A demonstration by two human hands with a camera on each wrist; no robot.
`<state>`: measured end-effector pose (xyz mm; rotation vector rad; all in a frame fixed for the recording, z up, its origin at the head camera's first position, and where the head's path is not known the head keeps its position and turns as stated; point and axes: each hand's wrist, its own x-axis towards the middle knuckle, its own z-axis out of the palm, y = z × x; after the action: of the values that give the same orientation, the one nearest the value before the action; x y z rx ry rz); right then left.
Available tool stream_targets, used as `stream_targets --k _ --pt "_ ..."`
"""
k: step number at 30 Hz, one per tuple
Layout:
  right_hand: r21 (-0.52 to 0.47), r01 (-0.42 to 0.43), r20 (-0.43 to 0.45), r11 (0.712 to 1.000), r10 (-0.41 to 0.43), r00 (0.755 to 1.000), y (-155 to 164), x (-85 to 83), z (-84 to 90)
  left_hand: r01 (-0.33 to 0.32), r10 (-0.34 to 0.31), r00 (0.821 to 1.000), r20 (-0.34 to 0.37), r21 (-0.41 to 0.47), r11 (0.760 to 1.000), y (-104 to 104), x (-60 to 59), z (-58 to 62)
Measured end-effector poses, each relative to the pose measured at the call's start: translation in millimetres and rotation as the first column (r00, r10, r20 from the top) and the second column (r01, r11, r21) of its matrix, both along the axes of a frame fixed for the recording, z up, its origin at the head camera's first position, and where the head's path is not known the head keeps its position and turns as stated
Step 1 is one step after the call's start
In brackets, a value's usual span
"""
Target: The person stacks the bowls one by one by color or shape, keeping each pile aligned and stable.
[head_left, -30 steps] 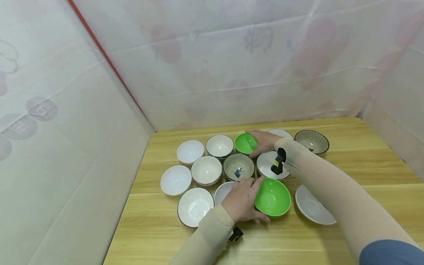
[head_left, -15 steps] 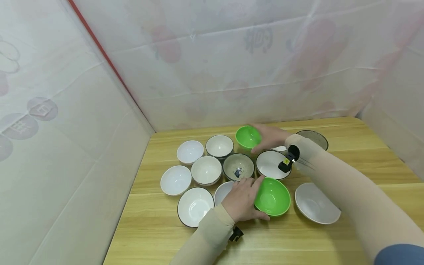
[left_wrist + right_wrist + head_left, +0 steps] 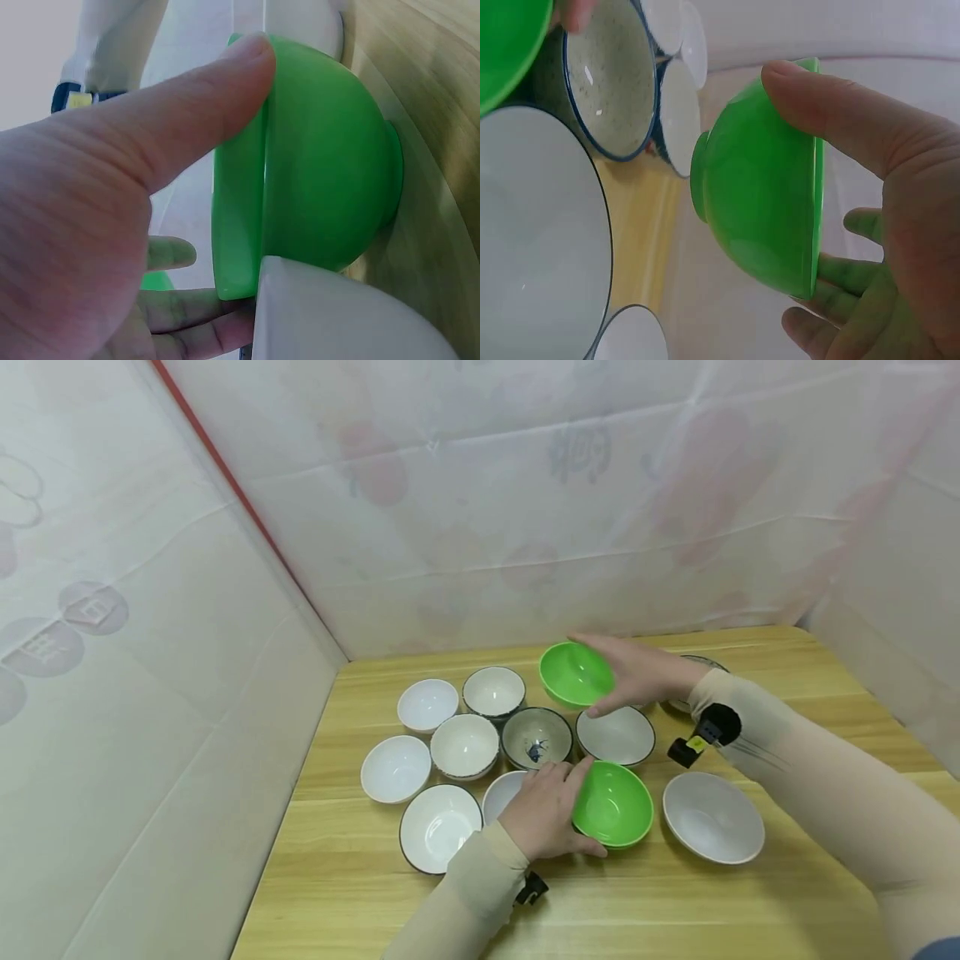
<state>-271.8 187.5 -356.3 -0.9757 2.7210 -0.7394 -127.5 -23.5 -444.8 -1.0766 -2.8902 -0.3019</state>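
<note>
In the head view, my right hand (image 3: pixel 641 670) holds a green bowl (image 3: pixel 572 677) up at the back of the table, thumb and fingers on opposite sides of its rim. The right wrist view shows that bowl (image 3: pixel 761 184) off the table, its foot ring visible. At the front, my left hand (image 3: pixel 546 814) grips a second green bowl (image 3: pixel 615 806) by the rim. From the left wrist view this looks like two nested green bowls (image 3: pixel 322 157), standing on the table; the thumb lies on the rim and fingertips show at the opposite side.
Left of the hands, several white bowls (image 3: pixel 441 829) and a grey speckled bowl (image 3: pixel 537 737) stand close together. A white bowl with a dark rim (image 3: pixel 617 735) sits between the two green ones. On the right is a plain white bowl (image 3: pixel 712 817). Another speckled bowl (image 3: pixel 705 662) is partly behind the right arm.
My right hand has lifted the back green bowl off the table and carried it slightly right and toward me. The left hand stays on the front green bowls.
</note>
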Motion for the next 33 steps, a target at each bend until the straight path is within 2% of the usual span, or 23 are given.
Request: stream_targets --k 7,14,19,26,33 --pt "-0.015 -0.035 -0.008 0.999 0.035 0.999 6.6 17.3 7.1 -0.021 0.021 1.0 0.022 -0.01 1.0 -3.6 -4.6 1.0" --pt "0.0 -0.027 -0.04 1.0 0.027 0.999 19.9 36.0 6.0 -0.007 0.006 0.999 0.047 0.007 1.0 -5.2 -5.6 2.7" --pt "0.031 -0.035 -0.081 0.999 0.038 0.996 27.9 51.7 1.0 -0.013 0.011 0.998 0.054 0.029 0.999 -10.7 -7.1 9.1" --pt "-0.026 -0.085 -0.062 0.996 0.083 0.995 32.3 68.9 -9.8 -0.063 0.061 0.998 0.029 0.068 0.996 -19.5 -8.6 16.3" --pt "-0.051 -0.133 -0.082 0.99 0.129 0.988 31.9 82.2 -25.7 -0.065 0.063 0.998 0.029 0.098 0.993 -23.5 -7.4 20.5"
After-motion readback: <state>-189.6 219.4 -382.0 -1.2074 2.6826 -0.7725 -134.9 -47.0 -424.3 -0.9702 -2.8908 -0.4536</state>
